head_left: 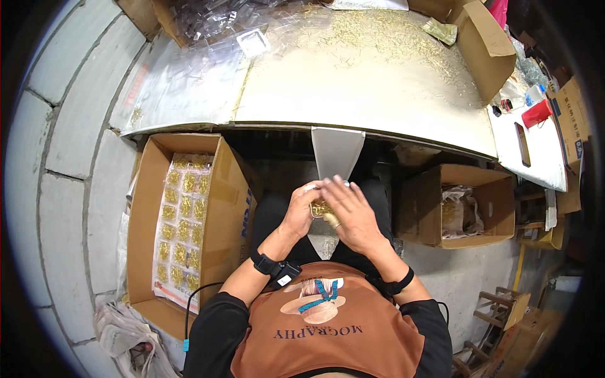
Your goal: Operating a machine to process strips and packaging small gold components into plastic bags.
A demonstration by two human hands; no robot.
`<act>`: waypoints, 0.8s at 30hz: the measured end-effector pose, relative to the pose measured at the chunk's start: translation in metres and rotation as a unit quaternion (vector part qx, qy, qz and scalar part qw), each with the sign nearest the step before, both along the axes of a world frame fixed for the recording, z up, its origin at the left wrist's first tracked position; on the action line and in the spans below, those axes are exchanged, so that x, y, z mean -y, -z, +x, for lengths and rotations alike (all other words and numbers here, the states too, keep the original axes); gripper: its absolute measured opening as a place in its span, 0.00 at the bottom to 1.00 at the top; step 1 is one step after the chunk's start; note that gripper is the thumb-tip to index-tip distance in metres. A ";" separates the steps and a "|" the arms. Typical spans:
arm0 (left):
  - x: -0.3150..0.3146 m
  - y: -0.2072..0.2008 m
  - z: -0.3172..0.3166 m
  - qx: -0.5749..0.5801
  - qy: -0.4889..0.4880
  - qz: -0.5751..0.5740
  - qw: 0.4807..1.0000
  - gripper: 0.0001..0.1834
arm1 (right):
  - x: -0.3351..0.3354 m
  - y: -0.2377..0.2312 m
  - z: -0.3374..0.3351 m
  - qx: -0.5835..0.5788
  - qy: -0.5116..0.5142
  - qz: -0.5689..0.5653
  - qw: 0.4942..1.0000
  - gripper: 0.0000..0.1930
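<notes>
My left hand (302, 211) holds a small clear container of thin gold-coloured pins (320, 208) above my lap. My right hand (350, 211) lies over the container from the right, fingers spread across its top, a metal thimble on the thumb. A white chute (337, 151) hangs from the table edge just above both hands. Many loose gold pins (378, 38) are scattered over the pale tabletop (353, 88) further back.
An open cardboard box (220, 189) on my left holds a sheet of packed gold pin bundles (181, 220). Another open box (498, 208) with plastic bags stands on my right. Clear plastic trays (214, 19), a red cup (535, 114) and a dark phone (522, 143) lie beyond.
</notes>
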State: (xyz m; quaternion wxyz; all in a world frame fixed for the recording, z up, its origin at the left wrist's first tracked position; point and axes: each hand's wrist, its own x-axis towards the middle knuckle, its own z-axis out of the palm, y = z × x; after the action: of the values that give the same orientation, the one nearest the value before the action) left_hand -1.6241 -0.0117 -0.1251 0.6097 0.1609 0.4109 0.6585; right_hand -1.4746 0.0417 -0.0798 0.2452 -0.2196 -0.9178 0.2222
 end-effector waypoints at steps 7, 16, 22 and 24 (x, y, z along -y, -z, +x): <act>0.003 0.013 -0.006 0.111 0.002 0.042 0.993 0.18 | 0.001 0.003 -0.005 0.068 0.022 0.030 0.997 0.27; 0.003 -0.009 0.006 0.062 0.045 0.052 0.996 0.18 | -0.005 0.005 -0.009 0.023 0.093 -0.036 0.995 0.26; 0.005 -0.001 -0.004 0.089 0.052 0.049 0.993 0.18 | -0.013 0.007 0.000 -0.088 0.064 -0.176 0.978 0.27; 0.007 0.003 -0.008 0.068 0.026 0.042 0.996 0.19 | -0.012 -0.001 0.003 -0.060 0.074 -0.111 0.989 0.27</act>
State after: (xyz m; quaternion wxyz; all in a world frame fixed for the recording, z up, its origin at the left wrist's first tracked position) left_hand -1.6321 -0.0191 -0.1286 0.6454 0.1523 0.3362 0.6688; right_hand -1.4713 0.0541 -0.0784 0.2898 -0.2988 -0.8523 0.3166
